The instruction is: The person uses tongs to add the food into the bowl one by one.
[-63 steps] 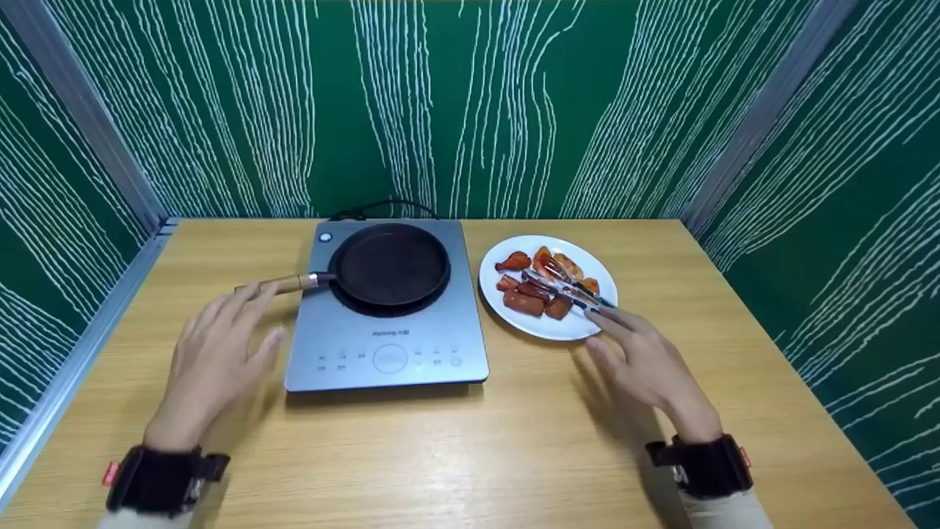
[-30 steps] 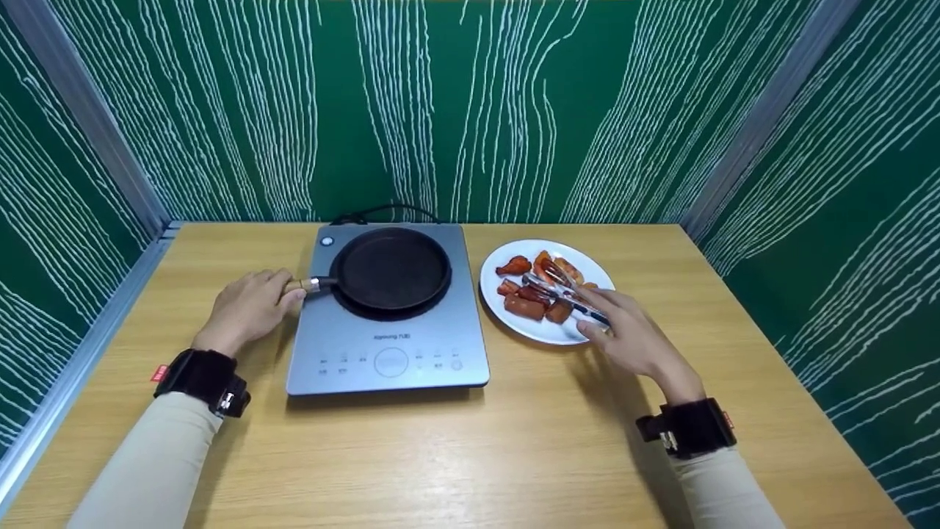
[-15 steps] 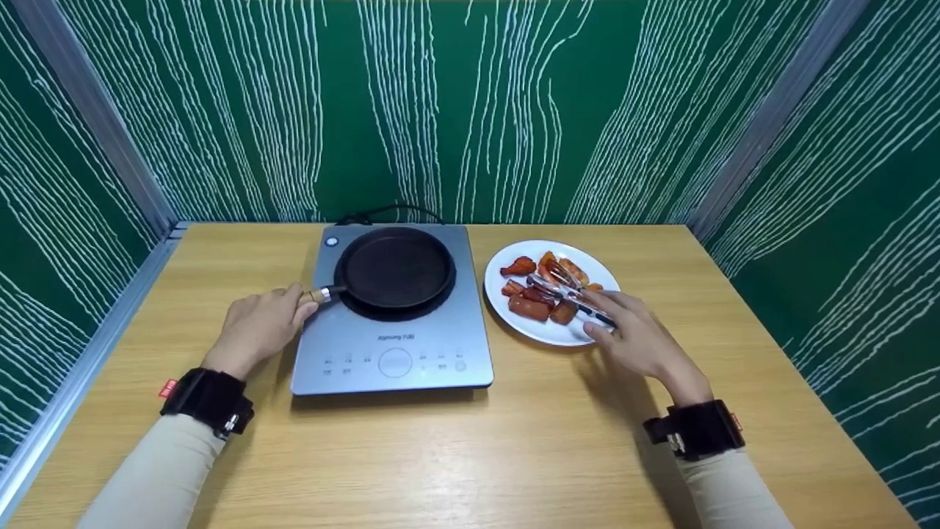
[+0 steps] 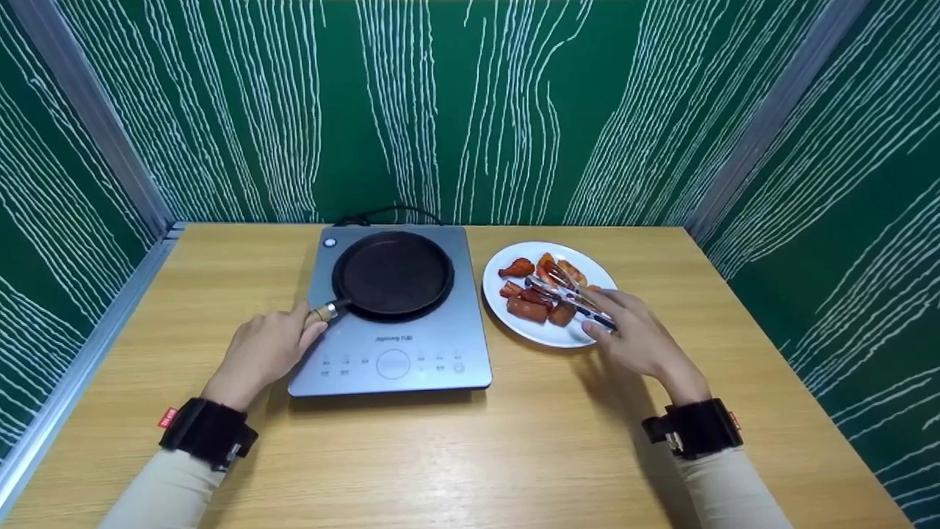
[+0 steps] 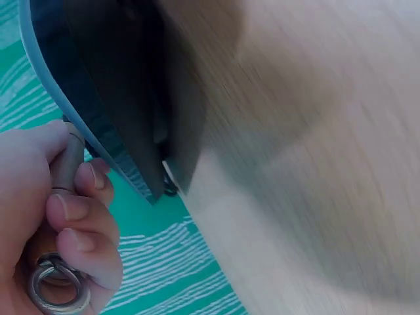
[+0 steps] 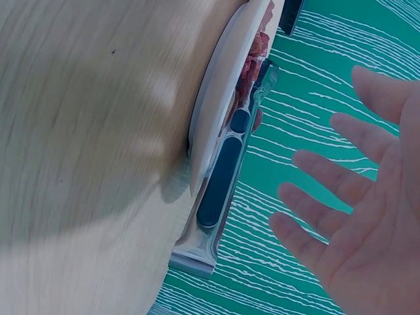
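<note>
My left hand (image 4: 266,351) grips the wooden handle (image 4: 320,315) of a black frying pan (image 4: 394,272). In the left wrist view, the fingers curl round that handle, and a metal ring (image 5: 58,289) shows at its end. The pan sits on a silver induction cooktop (image 4: 426,351). My right hand (image 4: 636,336) hovers beside metal tongs (image 4: 562,292) lying across a white plate (image 4: 493,288). From the right wrist, its fingers look spread and apart from the tongs (image 6: 219,180). On the plate lie a drumstick-shaped piece (image 4: 516,268), sausage-like pieces (image 4: 527,309) and other food.
A wooden table (image 4: 455,463) carries everything. Behind the cooktop runs a black cable (image 4: 396,206). Green panels (image 4: 499,110) with white wavy lines stand at the back and both sides, with metal posts (image 4: 771,110) at the corners.
My left hand has gone from open above the handle to gripping it, then drawn it toward the front, turning the pan. My right hand has shifted slightly over the tongs.
</note>
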Demonstrator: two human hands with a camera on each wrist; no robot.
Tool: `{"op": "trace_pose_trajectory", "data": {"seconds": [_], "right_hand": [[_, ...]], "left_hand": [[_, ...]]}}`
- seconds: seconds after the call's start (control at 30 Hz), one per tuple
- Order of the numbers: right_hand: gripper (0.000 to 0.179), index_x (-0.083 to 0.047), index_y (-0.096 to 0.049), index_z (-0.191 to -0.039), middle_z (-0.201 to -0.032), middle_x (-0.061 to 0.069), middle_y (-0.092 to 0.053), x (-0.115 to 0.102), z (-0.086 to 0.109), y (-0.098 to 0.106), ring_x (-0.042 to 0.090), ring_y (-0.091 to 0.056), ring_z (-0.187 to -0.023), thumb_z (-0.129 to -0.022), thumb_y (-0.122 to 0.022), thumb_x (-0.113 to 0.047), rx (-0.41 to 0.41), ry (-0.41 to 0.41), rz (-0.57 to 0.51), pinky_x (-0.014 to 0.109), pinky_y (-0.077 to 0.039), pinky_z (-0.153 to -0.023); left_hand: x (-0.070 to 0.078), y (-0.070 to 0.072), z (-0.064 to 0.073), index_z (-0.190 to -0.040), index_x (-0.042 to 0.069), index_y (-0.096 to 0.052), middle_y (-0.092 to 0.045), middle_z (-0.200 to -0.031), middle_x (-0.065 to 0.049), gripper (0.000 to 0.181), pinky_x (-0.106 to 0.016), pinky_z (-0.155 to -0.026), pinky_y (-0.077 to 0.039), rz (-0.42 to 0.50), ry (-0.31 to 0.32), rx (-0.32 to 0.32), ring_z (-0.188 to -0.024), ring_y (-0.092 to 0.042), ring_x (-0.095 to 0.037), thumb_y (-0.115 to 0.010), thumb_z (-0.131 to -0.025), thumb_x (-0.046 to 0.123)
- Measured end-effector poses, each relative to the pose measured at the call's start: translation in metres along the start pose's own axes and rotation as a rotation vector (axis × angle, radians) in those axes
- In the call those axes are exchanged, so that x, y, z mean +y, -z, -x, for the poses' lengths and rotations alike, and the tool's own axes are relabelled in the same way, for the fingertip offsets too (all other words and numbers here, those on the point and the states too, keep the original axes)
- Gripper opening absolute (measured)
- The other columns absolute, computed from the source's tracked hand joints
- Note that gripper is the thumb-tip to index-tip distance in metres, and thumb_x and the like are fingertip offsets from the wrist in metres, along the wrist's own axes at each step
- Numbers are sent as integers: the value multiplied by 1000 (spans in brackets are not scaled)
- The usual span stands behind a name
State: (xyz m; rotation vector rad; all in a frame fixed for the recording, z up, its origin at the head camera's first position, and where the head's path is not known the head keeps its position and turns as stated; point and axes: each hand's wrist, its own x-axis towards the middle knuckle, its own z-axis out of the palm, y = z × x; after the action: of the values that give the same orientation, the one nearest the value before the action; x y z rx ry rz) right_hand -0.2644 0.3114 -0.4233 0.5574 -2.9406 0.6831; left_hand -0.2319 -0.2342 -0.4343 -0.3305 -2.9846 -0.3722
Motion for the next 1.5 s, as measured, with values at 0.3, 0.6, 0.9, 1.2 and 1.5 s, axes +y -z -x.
{"op": "trace_pose_trajectory", "data": {"seconds": [0.3, 0.6, 0.9, 1.2, 1.5], "right_hand": [[56, -11, -46, -161, -161, 26, -43, 4, 3, 1, 51, -35, -149, -110, -60, -29, 2, 12, 18, 70, -25, -119], [60, -12, -43, -162, -162, 31, -36, 15, -1, 8, 56, -32, -149, -109, -59, -34, -12, -163, 72, 74, -26, -117], [65, -1, -43, -159, -153, 37, -44, 30, -13, 5, 56, -44, -140, -106, -64, -33, -1, -277, 106, 72, -36, -113], [58, 6, -52, -146, -132, 35, -62, 38, -17, -8, 47, -62, -116, -102, -65, -30, -49, -276, 92, 63, -49, -97], [60, 4, -47, -151, -128, 31, -62, 32, -21, -10, 43, -62, -109, -106, -58, -34, -100, -297, 110, 61, -50, -94]], "left_hand": [[17, -3, 9, -106, 6, -54, -50, -73, -9, 29, -41, -54, -39, 47, 24, 31, -61, -52, -27, -57, -111, 35], [36, -5, 17, -105, 2, -54, -51, -72, -15, 33, -46, -50, -44, 93, 76, 58, -58, -56, -32, -58, -110, 35], [37, -7, 20, -109, 3, -55, -52, -73, -15, 33, -47, -51, -45, 100, 113, 48, -60, -57, -33, -59, -110, 36], [36, -8, 19, -103, 4, -56, -48, -68, -11, 34, -41, -50, -39, 85, 116, 58, -57, -52, -29, -59, -109, 37], [36, -8, 16, -106, 3, -56, -49, -71, -12, 34, -40, -51, -39, 94, 120, 34, -59, -53, -29, -58, -110, 37]]}}
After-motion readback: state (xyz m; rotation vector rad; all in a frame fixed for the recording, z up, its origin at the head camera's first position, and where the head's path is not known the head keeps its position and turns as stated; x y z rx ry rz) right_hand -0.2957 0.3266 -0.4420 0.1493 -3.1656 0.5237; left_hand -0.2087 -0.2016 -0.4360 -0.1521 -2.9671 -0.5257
